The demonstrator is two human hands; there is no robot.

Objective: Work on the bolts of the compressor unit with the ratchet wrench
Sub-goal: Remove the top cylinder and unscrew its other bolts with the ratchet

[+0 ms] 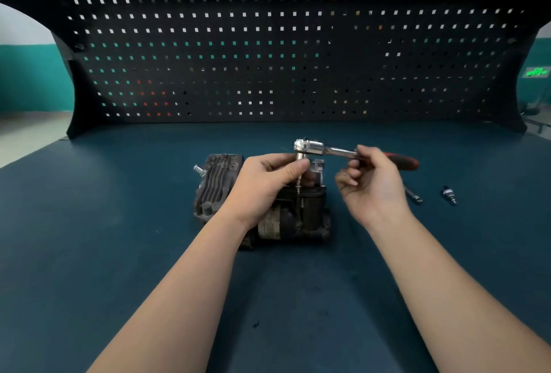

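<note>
Against a dark pegboard [268, 53], on the blue worktop [119, 223], the socket stem is pinched by the left hand [262, 184] fingers [298, 165] above the compressor [220, 181]. The ratchet wrench [328, 149] handle is loosely gripped by the right hand [372, 181]. Seating on a bolt appears under way; downward alignment, then a swing, is called for.

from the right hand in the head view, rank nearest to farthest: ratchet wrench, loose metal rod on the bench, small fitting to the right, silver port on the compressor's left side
1. ratchet wrench: held in the right hand.
2. loose metal rod: on the bench just right of that hand.
3. small fitting: farther right, past the rod.
4. silver port: far left side of the compressor, beyond the left hand.
</note>
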